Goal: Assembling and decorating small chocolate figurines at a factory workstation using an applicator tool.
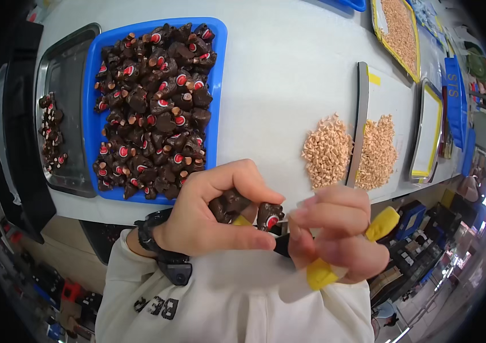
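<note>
My left hand (pixel 209 211) is closed round small dark-brown moulded pieces. One piece (pixel 270 216) with a red and white round mark sticks out between thumb and fingertips; another brown piece (pixel 229 206) lies deeper in the palm. Close beside it on the right, my right hand (pixel 334 231) has its fingers curled together, slightly blurred. Bright yellow bits, one a yellow end (pixel 383 223), show around these fingers; whether they belong to a tool or to finger covers is unclear. Anything pinched at the right fingertips is too small to make out.
A blue tray (pixel 222 86) full of similar brown pieces stands on the white table (pixel 277 68). Left of it is a metal tray (pixel 69 57) with several small pieces. Beige bits lie in a pile (pixel 327 151) and beyond a grey strip (pixel 360 114). Yellow-edged trays (pixel 418 63) stand at right.
</note>
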The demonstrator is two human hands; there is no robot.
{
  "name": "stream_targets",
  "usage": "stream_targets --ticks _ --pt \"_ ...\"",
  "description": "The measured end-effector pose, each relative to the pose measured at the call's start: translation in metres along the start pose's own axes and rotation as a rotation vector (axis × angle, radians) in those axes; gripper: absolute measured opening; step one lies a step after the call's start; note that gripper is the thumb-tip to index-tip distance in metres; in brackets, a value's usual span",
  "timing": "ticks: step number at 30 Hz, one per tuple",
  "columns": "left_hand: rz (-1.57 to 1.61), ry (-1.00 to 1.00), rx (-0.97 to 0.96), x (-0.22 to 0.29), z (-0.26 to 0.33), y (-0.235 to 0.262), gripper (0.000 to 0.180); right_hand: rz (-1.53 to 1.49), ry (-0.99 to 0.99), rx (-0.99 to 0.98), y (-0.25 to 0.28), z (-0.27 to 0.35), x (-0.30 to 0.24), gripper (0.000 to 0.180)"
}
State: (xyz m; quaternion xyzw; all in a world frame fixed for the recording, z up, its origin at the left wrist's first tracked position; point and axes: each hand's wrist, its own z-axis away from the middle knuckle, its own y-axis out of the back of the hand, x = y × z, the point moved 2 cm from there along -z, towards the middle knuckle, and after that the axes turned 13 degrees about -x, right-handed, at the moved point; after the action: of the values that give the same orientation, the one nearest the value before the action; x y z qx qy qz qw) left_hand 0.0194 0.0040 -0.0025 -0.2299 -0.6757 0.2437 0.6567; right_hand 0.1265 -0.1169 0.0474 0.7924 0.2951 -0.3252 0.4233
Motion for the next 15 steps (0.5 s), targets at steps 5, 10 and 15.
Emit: stream_targets --ticks 5,10,15 --pt "-0.022 -0.044 0.035 0.0025 0.0024 -0.0042 0.036 -0.02 -0.056 -0.026 -0.0018 0.0022 0.0009 0.037" --pt "-0.021 -0.033 0.069 -0.0014 0.0019 -0.0032 0.036 -0.031 -0.061 -0.033 -0.0035 0.0043 0.0022 0.036" --pt "-0.194 -0.059 0.111 -0.0004 0.0014 -0.0007 0.037 -0.04 -0.007 -0.082 -0.004 0.0008 0.0059 0.028"
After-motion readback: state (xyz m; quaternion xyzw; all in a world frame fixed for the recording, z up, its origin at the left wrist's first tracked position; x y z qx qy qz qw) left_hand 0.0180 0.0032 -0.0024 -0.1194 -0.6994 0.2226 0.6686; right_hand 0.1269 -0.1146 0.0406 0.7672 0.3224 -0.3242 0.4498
